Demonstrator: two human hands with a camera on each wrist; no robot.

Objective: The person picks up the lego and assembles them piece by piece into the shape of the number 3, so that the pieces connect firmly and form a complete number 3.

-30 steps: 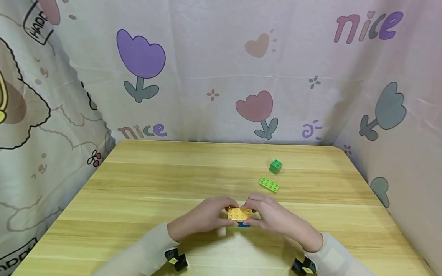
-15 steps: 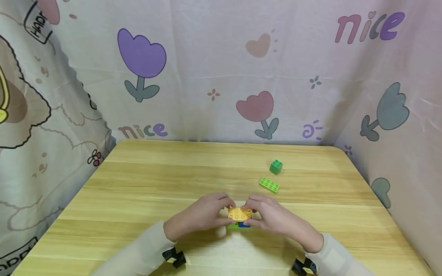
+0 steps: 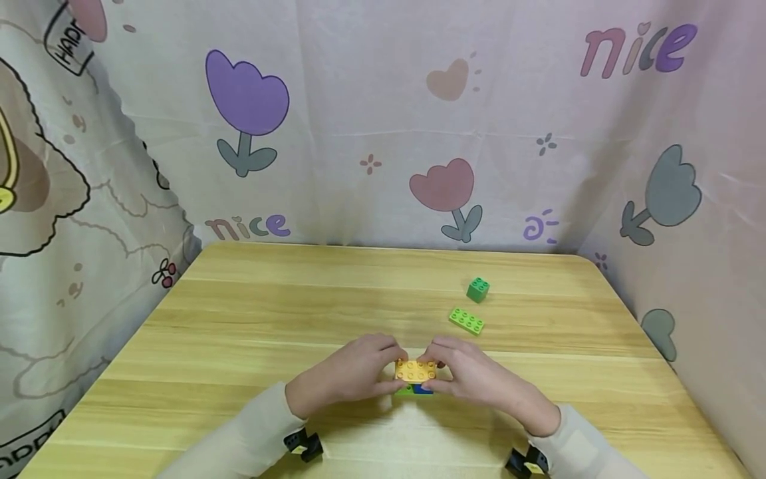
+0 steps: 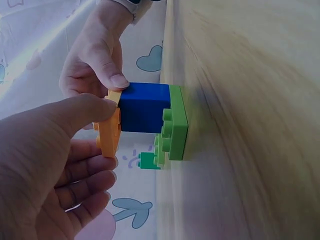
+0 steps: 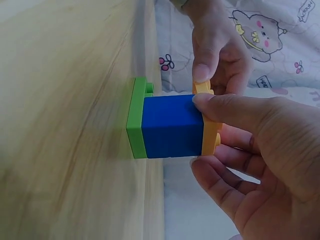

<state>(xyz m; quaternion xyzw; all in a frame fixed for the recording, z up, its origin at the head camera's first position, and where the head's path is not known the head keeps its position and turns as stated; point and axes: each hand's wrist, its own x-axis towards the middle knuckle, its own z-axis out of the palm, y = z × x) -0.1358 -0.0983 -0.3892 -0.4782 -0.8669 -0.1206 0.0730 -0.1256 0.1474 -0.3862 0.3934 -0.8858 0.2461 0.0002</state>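
Note:
An orange-yellow building-block plate [image 3: 415,370] with studs tops a small stack in front of the person. Beneath its right end stands a blue block [image 5: 172,126], which sits on one end of a light green plate [image 4: 178,125] on the table. The left hand [image 3: 353,371] pinches the yellow plate's left end, thumb at the near side and fingers at the far side. At the other end, the right hand [image 3: 469,376] pinches the same plate, its thumb tip reaching the edge by the blue block. Under the plate's left end is an open gap above the green studs.
Behind the hands, a second light green plate [image 3: 466,320] lies on the wooden table [image 3: 269,299]. Farther back is a dark green block [image 3: 478,289]. A printed cloth [image 3: 359,100] hangs along the table's back and sides.
The left hand has eased slightly left and away from the person, uncovering more of the lower green plate. It still pinches the yellow plate. The right hand stays in place.

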